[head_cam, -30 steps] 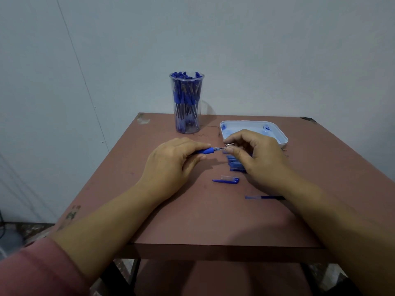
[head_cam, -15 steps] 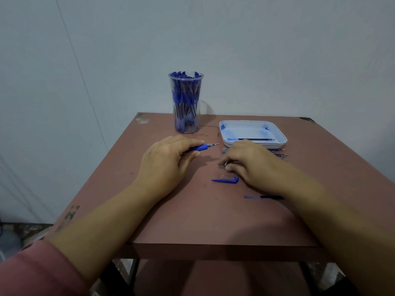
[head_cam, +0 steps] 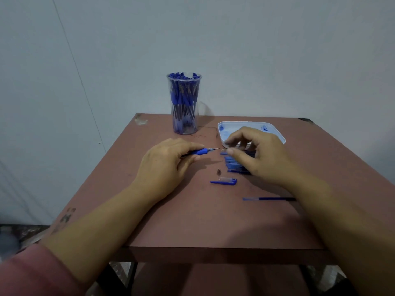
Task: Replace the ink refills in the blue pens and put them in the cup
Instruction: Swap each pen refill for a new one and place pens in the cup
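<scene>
**What the hands cover and the blur hides**

The left hand [head_cam: 166, 165] curls round a blue pen [head_cam: 202, 151]. Only the pen's grip and tip show; its barrel is hidden in the palm. The right hand [head_cam: 260, 157] is blurred at the fingertips [head_cam: 233, 138], and whether they pinch anything cannot be told. It covers much of the white tray [head_cam: 277, 133] and part of a blue pile [head_cam: 233, 165], itself too smeared to sort. A dark speck [head_cam: 218, 171] is too small to name. A loose refill [head_cam: 267, 198] runs under the right forearm. The pink sleeve [head_cam: 32, 272] is cut off at the bottom-left corner.
</scene>
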